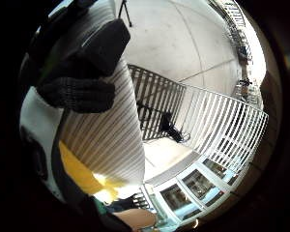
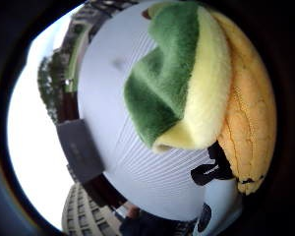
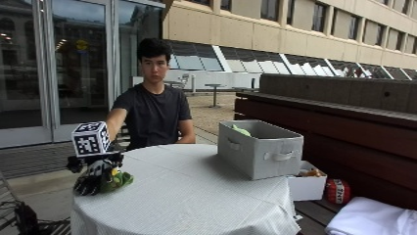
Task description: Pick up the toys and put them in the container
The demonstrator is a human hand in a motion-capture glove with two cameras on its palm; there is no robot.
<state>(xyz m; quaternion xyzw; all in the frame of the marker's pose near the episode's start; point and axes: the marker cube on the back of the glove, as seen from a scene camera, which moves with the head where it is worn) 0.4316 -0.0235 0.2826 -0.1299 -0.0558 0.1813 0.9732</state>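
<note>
The gloved right hand point(image 3: 96, 175) grips a plush toy point(image 3: 119, 179) at the table point(image 3: 196, 196) edge. The container point(image 3: 261, 147) stands well apart from the hand.

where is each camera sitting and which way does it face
Outside view: across the table, facing the person; shows the gloved right hand gripping a toy at the table's edge, the grey container beside.
Thumb side palm view: on the palm, looking at the green, yellow and orange toy close up over the tablecloth; none of the hand shows clearly.
Little finger side palm view: on the palm, looking past the tablecloth's edge to the ground; gloved fingers show.
Shared: toy and tablecloth.
</note>
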